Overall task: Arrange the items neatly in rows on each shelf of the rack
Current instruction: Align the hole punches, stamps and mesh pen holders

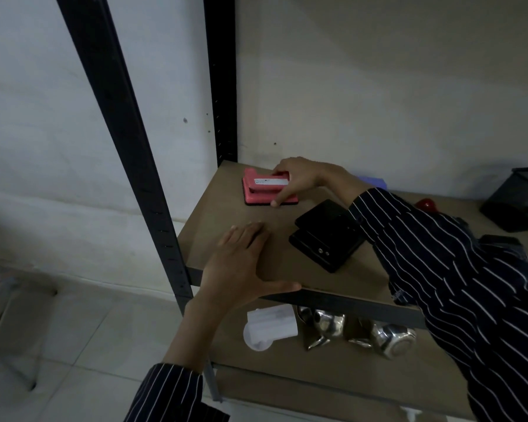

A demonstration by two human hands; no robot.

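Observation:
A pink hole punch point(261, 190) with a white label sits near the back left corner of the brown shelf point(290, 278). My right hand point(302, 178) grips its right end, thumb at the front, fingers over the top. My left hand point(241, 263) lies flat on the shelf's front left part, fingers spread, thumb along the front edge, holding nothing. Two stacked black flat devices point(326, 236) lie just right of my left hand, partly under my right sleeve.
A black mesh holder point(518, 202), a red round object point(425, 205) and a purple box point(375, 181) stand at the shelf's right and back. On the lower shelf lie a white plastic item point(270, 328) and shiny steel vessels point(360, 330). A black rack post point(125, 132) rises at left.

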